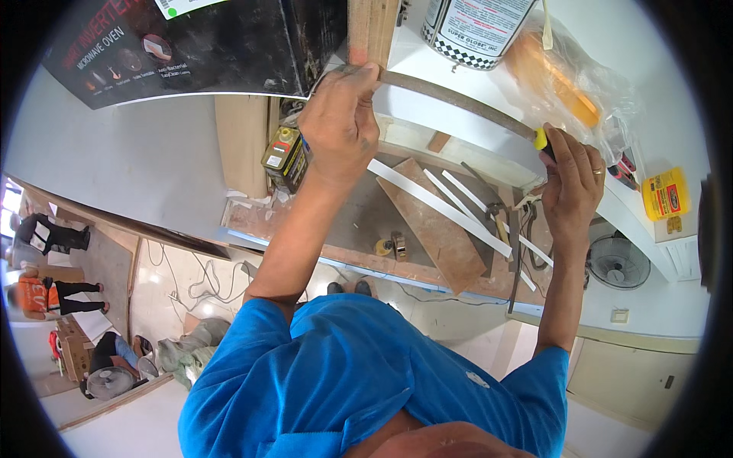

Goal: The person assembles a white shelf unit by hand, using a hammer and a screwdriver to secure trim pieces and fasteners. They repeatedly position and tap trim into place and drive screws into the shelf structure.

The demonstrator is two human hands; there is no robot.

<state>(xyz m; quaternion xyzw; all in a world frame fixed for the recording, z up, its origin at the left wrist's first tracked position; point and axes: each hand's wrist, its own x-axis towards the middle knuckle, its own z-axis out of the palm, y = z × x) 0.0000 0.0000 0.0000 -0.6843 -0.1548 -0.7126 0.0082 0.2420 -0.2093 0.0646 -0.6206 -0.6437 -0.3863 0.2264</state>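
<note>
My left hand (pixel 340 118) is closed, with its fingertips pressed together at the left end of a brown shelf edge (pixel 458 98), beside an upright wooden post (pixel 369 34). Whatever it may pinch there is hidden. At the other end of that edge, my right hand (pixel 574 168) is wrapped around a yellow-and-black hand tool (pixel 542 140). Its fingers cover most of the tool, so the exact kind does not show. Close above the right hand lies a clear plastic bag (pixel 611 84) with an orange-yellow object (pixel 561 84) in it.
A large can (pixel 477 30) stands on the upper shelf, a black microwave box (pixel 191 53) at upper left. Below lie white strips (pixel 439 206), a brown board (pixel 435 229), a hammer (pixel 500 221) and a tape roll (pixel 398 246). A yellow tub (pixel 666 195) and fan (pixel 618 261) are right; people (pixel 42 296) far left.
</note>
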